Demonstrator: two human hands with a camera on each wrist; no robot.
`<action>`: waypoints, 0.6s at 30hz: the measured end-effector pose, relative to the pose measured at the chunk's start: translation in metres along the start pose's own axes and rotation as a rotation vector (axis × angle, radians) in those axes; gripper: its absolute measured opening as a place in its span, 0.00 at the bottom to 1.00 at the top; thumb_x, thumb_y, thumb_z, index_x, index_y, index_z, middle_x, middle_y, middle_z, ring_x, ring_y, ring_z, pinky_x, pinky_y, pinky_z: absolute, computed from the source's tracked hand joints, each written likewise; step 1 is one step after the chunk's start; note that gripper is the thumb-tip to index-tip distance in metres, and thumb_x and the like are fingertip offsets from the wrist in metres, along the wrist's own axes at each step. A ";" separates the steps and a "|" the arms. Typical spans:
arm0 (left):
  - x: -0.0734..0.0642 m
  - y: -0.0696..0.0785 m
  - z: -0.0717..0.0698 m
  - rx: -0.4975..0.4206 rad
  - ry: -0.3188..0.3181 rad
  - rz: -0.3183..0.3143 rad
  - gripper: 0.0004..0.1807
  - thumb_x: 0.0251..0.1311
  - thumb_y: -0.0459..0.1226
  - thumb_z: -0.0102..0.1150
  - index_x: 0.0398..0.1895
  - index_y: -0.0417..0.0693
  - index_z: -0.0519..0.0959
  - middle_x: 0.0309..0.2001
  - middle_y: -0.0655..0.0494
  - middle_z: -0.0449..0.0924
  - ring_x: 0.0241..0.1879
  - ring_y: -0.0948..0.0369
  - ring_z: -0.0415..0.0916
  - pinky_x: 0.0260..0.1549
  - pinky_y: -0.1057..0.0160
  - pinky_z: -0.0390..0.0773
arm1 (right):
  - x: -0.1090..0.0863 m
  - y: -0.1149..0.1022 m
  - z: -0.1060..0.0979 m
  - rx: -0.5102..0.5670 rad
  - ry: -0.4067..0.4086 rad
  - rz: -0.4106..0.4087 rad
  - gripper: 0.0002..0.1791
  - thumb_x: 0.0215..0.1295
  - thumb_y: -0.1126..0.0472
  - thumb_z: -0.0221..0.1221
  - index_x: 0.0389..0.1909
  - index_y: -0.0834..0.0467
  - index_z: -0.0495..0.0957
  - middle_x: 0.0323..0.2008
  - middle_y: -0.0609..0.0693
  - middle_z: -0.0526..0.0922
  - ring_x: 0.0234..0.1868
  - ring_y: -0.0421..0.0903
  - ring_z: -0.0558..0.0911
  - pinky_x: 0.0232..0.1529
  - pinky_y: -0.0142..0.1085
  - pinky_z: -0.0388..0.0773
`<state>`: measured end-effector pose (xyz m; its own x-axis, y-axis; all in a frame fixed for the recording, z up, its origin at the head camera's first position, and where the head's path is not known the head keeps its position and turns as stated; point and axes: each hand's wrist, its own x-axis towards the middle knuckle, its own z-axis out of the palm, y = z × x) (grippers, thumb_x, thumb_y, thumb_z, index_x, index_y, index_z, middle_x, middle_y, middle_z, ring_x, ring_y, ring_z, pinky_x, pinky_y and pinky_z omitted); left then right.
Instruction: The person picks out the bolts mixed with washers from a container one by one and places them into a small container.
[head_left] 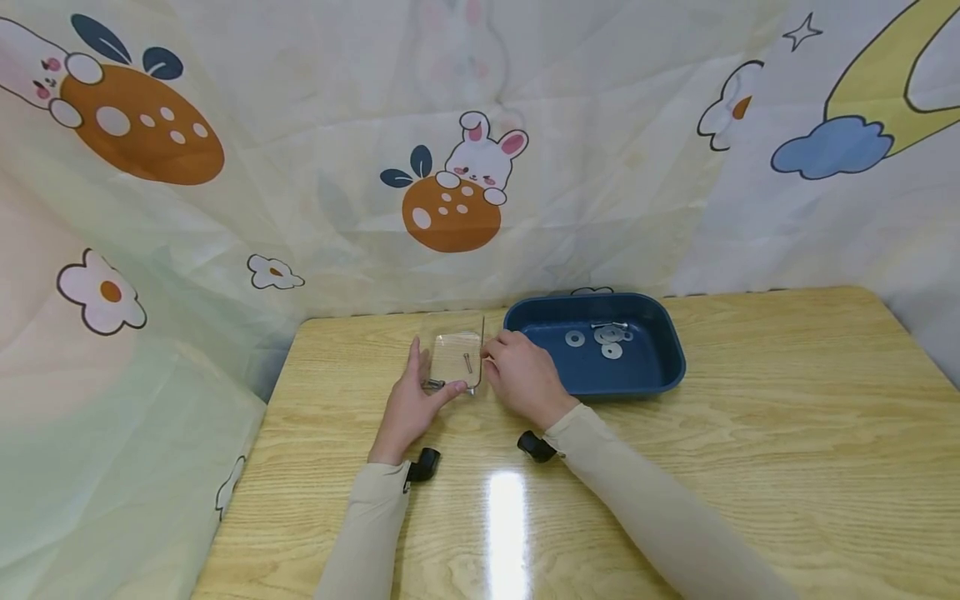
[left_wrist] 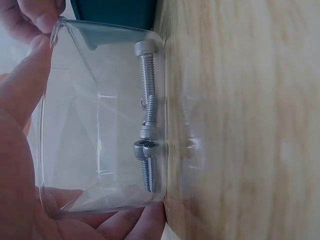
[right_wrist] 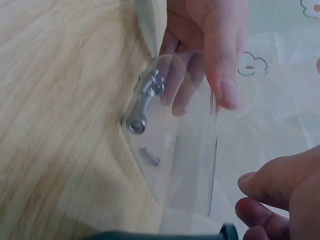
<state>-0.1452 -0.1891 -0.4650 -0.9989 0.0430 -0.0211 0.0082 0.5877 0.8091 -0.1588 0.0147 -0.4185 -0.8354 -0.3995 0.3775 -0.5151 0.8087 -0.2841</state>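
A clear box (left_wrist: 75, 145) stands on the table, with several silver socket-head bolts (left_wrist: 147, 70) lying on its bottom. My left hand (head_left: 407, 406) holds it, thumb over the near rim and fingers around the left side. Close by the box's right edge is my right hand (head_left: 527, 377). Its fingers are loosely bent, and the right wrist view shows the thumb (right_wrist: 267, 180) a little apart from the fingers, with nothing visible between them. Between the box and the right side of the table sits a dark blue tray (head_left: 645, 387).
Inside the tray, several flat washers (head_left: 611, 351) and some bolts (head_left: 609, 324) lie towards the right. The wooden table (head_left: 787, 433) extends to the right and front. A printed cloth (head_left: 337, 225) hangs behind the table and to its left.
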 end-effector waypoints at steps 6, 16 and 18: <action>-0.001 0.000 0.000 0.005 0.000 0.000 0.60 0.47 0.60 0.63 0.71 0.70 0.28 0.71 0.47 0.51 0.67 0.55 0.55 0.62 0.50 0.59 | -0.004 0.009 -0.006 0.040 0.040 0.029 0.06 0.59 0.61 0.61 0.37 0.53 0.83 0.35 0.46 0.78 0.33 0.42 0.75 0.27 0.34 0.76; -0.001 0.001 0.001 0.023 0.003 0.010 0.60 0.47 0.61 0.62 0.71 0.69 0.28 0.71 0.47 0.51 0.66 0.54 0.56 0.62 0.50 0.59 | -0.012 0.024 -0.017 0.065 0.054 0.061 0.09 0.60 0.60 0.60 0.41 0.55 0.81 0.38 0.49 0.77 0.36 0.44 0.75 0.27 0.35 0.76; -0.001 0.001 0.000 0.025 0.001 0.012 0.60 0.47 0.61 0.63 0.71 0.69 0.28 0.71 0.47 0.50 0.66 0.54 0.56 0.62 0.50 0.58 | -0.014 0.028 -0.018 0.060 0.060 0.057 0.09 0.60 0.60 0.59 0.41 0.55 0.81 0.38 0.49 0.77 0.35 0.44 0.75 0.26 0.34 0.75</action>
<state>-0.1445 -0.1881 -0.4640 -0.9987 0.0493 -0.0105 0.0216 0.6073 0.7941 -0.1581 0.0511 -0.4157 -0.8516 -0.3254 0.4109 -0.4791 0.8011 -0.3586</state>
